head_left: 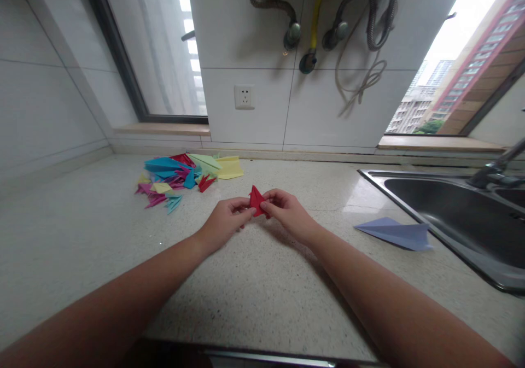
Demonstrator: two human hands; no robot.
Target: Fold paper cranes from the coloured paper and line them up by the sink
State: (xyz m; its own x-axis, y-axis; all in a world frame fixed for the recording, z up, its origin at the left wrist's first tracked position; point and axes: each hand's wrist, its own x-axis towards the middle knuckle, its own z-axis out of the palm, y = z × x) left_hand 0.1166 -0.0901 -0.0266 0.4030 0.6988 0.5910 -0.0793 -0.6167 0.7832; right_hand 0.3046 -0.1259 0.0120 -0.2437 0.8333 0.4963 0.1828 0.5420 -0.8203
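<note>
A small piece of folded red paper is held just above the counter, its pointed tip upward. My left hand pinches its lower left side between thumb and fingers. On the opposite side, the thumb and fingers of my right hand grip the paper's right edge. Parts of the folds are covered by my fingertips. Back and to the left lies a pile of folded paper pieces in blue, pink, yellow, green and red. A pale purple paper plane rests on the counter to the right of my hands.
The speckled pale counter runs up to a tiled wall with a power socket. A steel sink with a faucet is set in at the right. Pipes and a yellow hose hang on the wall between two windows.
</note>
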